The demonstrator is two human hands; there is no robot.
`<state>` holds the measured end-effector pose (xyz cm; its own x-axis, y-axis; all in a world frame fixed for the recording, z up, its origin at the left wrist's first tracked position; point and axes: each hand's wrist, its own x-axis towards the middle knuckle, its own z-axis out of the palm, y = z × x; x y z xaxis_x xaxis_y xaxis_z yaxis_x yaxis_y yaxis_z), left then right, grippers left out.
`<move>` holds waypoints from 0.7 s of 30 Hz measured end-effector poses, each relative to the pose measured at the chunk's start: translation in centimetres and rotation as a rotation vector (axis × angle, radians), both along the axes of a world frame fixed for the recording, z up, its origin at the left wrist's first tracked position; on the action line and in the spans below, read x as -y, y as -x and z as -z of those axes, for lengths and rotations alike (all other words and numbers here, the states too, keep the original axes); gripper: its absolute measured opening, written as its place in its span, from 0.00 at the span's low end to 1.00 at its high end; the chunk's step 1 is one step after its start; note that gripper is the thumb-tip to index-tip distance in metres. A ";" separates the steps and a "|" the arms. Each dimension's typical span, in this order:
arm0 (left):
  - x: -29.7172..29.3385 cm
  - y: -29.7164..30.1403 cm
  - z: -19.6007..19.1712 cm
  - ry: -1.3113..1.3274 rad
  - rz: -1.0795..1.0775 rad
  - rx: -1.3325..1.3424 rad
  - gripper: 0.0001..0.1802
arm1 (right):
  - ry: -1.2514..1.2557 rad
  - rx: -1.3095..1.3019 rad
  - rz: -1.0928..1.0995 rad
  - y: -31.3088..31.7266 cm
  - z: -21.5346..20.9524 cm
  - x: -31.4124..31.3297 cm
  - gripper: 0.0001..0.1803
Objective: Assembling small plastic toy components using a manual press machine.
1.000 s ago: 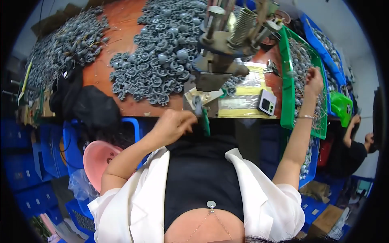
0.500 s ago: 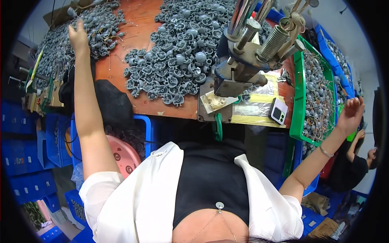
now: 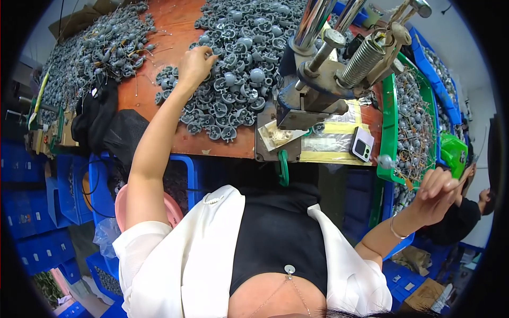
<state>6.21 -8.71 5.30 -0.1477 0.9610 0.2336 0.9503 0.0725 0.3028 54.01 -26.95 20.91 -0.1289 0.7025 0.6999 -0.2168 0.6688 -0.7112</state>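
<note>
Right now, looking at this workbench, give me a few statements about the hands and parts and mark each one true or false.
1. The left hand rests on the pile of grey parts. True.
2. The right hand grips the press. False: it is off the bench edge, below the green tray.
3. A small white device lies on the yellow sheet. True.
4. The bench top is blue. False: the bench top is orange-brown.

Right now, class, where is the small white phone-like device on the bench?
In the head view, the white device lies right of centre on yellow-taped paper, between the press and the green tray.
</note>
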 end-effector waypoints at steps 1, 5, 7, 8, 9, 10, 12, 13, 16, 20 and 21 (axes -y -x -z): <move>0.5 0.2 0.3 -0.090 0.041 0.311 0.18 | -0.024 0.042 -0.048 0.6 0.3 0.3 0.11; 5.1 -2.9 -1.3 -0.078 0.253 1.366 0.16 | -0.026 0.080 -0.163 2.4 2.6 0.3 0.07; 8.6 -5.4 -1.0 -0.005 0.310 1.762 0.14 | 0.041 0.029 -0.166 4.5 4.1 0.1 0.04; 10.1 -7.1 -0.8 0.030 0.280 1.753 0.13 | 0.092 0.000 -0.136 5.4 4.6 0.3 0.04; 11.3 -8.4 0.6 0.008 0.332 1.556 0.12 | 0.124 -0.003 -0.146 5.8 5.1 0.3 0.06; 12.4 -9.7 1.8 -0.013 0.380 1.358 0.11 | 0.125 -0.001 -0.148 6.3 5.2 0.4 0.06; 14.2 -12.1 2.3 -0.139 0.518 0.987 0.14 | 0.165 0.002 -0.175 7.2 5.5 0.6 0.07; 14.6 -12.9 2.4 -0.206 0.556 0.898 0.14 | 0.160 0.012 -0.182 7.4 5.5 0.7 0.08; 14.9 -14.4 3.7 -0.252 0.573 0.834 0.15 | 0.165 0.039 -0.180 7.5 5.5 1.2 0.09; 14.9 -14.9 4.1 -0.284 0.538 0.743 0.16 | 0.109 0.116 -0.241 6.9 5.7 1.6 0.08; 14.8 -14.9 3.8 -0.203 0.539 0.764 0.18 | 0.105 0.093 -0.232 7.0 5.9 1.7 0.07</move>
<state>21.10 -23.49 1.49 0.1210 0.8961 0.4270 0.3805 -0.4391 0.8138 47.02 -28.63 15.05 -0.3555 0.7150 0.6020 -0.2862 0.5299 -0.7983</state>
